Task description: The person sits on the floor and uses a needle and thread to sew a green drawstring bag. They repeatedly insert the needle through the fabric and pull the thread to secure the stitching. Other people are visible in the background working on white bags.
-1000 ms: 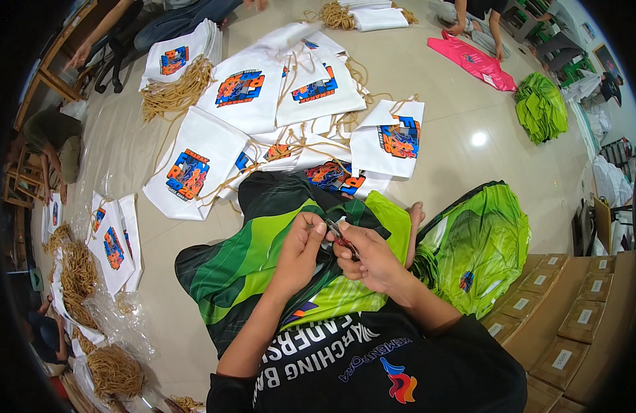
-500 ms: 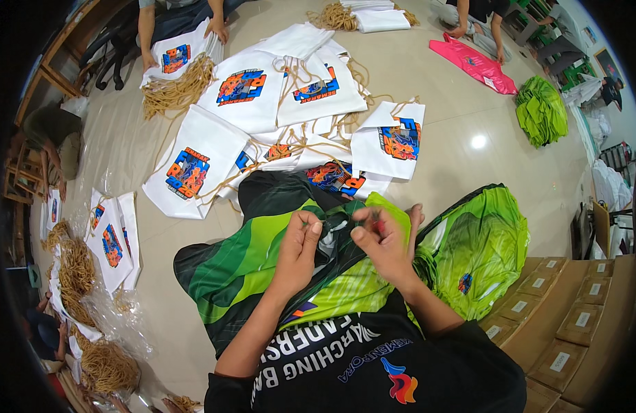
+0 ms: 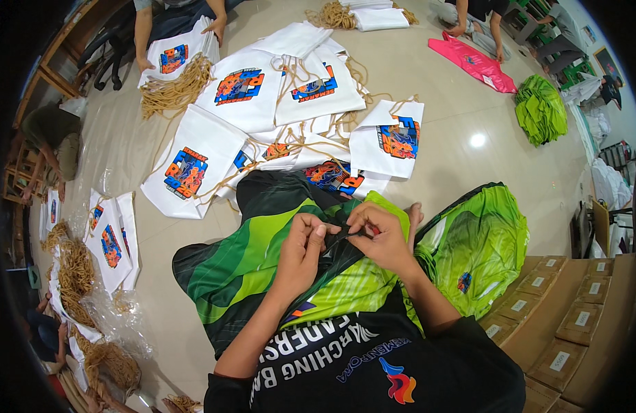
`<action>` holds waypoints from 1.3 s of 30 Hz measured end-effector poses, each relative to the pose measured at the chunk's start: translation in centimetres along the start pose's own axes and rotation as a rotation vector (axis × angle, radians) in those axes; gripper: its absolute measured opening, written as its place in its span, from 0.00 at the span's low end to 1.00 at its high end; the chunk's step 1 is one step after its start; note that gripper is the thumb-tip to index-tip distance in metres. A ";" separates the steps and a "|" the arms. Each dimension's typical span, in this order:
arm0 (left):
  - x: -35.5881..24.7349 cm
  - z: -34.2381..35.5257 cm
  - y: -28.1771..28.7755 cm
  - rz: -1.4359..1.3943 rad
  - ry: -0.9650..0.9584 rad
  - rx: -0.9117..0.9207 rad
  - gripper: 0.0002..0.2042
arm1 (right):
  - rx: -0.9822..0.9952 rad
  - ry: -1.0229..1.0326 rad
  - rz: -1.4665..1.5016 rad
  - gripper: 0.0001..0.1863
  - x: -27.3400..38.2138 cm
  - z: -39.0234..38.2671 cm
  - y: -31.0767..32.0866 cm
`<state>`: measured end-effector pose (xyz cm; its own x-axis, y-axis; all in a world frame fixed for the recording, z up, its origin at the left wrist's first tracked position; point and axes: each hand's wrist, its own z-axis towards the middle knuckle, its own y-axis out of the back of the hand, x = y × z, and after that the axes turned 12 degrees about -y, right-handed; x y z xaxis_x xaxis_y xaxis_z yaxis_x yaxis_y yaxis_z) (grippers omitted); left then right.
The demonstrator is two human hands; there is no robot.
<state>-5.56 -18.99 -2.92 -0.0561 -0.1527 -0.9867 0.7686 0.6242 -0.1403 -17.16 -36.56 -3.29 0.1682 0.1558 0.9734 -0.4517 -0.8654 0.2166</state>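
Observation:
A green and black sports jersey (image 3: 256, 244) is spread across my lap. Over its dark neck area, my left hand (image 3: 304, 251) is closed in a pinch on the fabric. My right hand (image 3: 380, 237) pinches the dark cloth close beside it, the fingertips of both hands almost meeting. Something small and red (image 3: 375, 231) shows between my right fingers; its kind is hidden. At my right lies a pile of lime-green jerseys (image 3: 479, 241), partly folded over one another.
White drawstring bags (image 3: 242, 89) with tan cords lie heaped ahead, and more bags (image 3: 111, 244) lie at the left. Brown cardboard boxes (image 3: 558, 361) stand at the lower right. Other people handle bags and a pink garment (image 3: 472, 63) farther off. A green bundle (image 3: 541, 110) sits at the far right.
My right hand has moved left and closed on the dark fabric, bringing its fingertips close to my left hand's. The left hand stays nearly in place.

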 end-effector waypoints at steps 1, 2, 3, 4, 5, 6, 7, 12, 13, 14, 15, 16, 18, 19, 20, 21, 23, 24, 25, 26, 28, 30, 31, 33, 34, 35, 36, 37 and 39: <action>0.2 -0.1 -0.1 0.040 -0.020 -0.004 0.06 | -0.023 0.016 -0.016 0.11 -0.1 -0.2 0.1; 0.6 -0.2 -0.1 0.080 -0.040 -0.010 0.06 | -0.043 0.033 -0.031 0.12 -0.2 -0.4 0.1; 0.8 -0.3 -0.2 0.121 -0.060 -0.016 0.06 | -0.063 0.050 -0.047 0.13 -0.3 -0.5 0.1; 0.9 -0.4 -0.2 0.119 -0.058 -0.026 0.06 | -0.068 0.052 -0.039 0.13 -0.3 -0.6 0.1; 0.9 -0.4 -0.3 0.118 -0.056 -0.034 0.06 | -0.075 0.055 -0.028 0.13 -0.4 -0.7 0.1; 0.9 -0.4 -0.3 0.118 -0.054 -0.042 0.06 | -0.081 0.057 -0.018 0.12 -0.5 -0.7 0.1; 0.8 -0.4 -0.4 0.121 -0.053 -0.050 0.05 | -0.072 0.058 0.018 0.12 -0.8 -0.8 0.2; 0.0 -0.6 -0.2 0.196 -0.007 0.017 0.04 | 0.000 -0.040 0.164 0.13 -1.8 -1.1 0.6; -0.3 -0.7 -0.3 0.194 -0.006 0.021 0.05 | 0.005 -0.033 0.164 0.13 -1.9 -1.2 0.7; -0.6 -0.7 -0.3 0.190 -0.005 0.025 0.05 | 0.009 -0.026 0.163 0.13 -2.0 -1.2 0.7; -0.7 -0.7 -0.4 0.187 -0.005 0.030 0.06 | 0.012 -0.018 0.162 0.13 -2.1 -1.2 0.7; -0.5 -0.8 -0.4 0.171 -0.014 0.029 0.07 | 0.014 -0.011 0.177 0.13 -2.2 -1.2 0.6; -0.2 -0.8 -0.3 0.138 -0.034 0.025 0.10 | 0.019 0.003 0.205 0.13 -2.3 -1.1 0.6; -0.3 -0.8 -0.1 0.188 -0.052 0.058 0.10 | 0.020 -0.005 0.212 0.13 -2.4 -1.2 0.6; -0.7 -0.7 0.2 0.238 -0.070 0.093 0.11 | 0.019 -0.014 0.220 0.13 -2.6 -1.2 0.6; -1.0 -0.6 0.4 0.288 -0.089 0.127 0.11 | 0.019 -0.022 0.228 0.13 -2.7 -1.3 0.6; -1.5 -0.5 0.3 0.263 -0.065 0.120 0.11 | 0.017 -0.023 0.219 0.13 -2.6 -1.3 0.7; -1.6 -0.5 0.2 0.251 -0.054 0.116 0.12 | 0.016 -0.023 0.215 0.13 -2.5 -1.3 0.7; -1.7 -0.5 0.2 0.273 -0.059 0.117 0.11 | 0.014 -0.012 0.217 0.13 -2.5 -1.2 0.6; -1.8 -0.5 0.2 0.293 -0.064 0.117 0.10 | 0.013 -0.003 0.220 0.13 -2.5 -1.2 0.6; -1.7 -0.6 0.1 0.332 -0.100 0.105 0.09 | 0.009 0.005 0.214 0.13 -2.7 -1.1 0.6; -1.3 -0.7 0.2 0.370 -0.162 0.081 0.07 | 0.003 0.002 0.201 0.13 -3.0 -1.1 0.6; -1.3 -0.6 0.1 0.369 -0.157 0.067 0.06 | 0.001 -0.002 0.211 0.13 -3.0 -1.1 0.6; -1.4 -0.6 0.1 0.364 -0.147 0.037 0.04 | -0.002 -0.012 0.232 0.13 -2.5 -1.1 0.5; -1.4 -0.6 0.1 0.372 -0.142 0.053 0.04 | -0.001 -0.007 0.234 0.13 -2.5 -1.1 0.5; -1.5 -0.6 0.1 0.380 -0.137 0.070 0.04 | 0.000 -0.002 0.236 0.13 -2.6 -1.1 0.5; -1.6 -0.6 0.2 0.388 -0.133 0.087 0.04 | 0.000 0.003 0.238 0.13 -2.6 -1.2 0.5; -1.6 -0.6 0.2 0.385 -0.125 0.100 0.04 | 0.000 0.001 0.240 0.12 -2.7 -1.2 0.6; -1.8 -0.8 0.1 0.379 -0.110 0.126 0.05 | 0.001 -0.004 0.242 0.12 -3.0 -1.3 0.7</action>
<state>-5.83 -18.05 -1.27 0.3087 -0.0151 -0.9510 0.7942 0.5543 0.2490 -19.07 -36.99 -5.98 0.0581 -0.0581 0.9966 -0.4782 -0.8779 -0.0233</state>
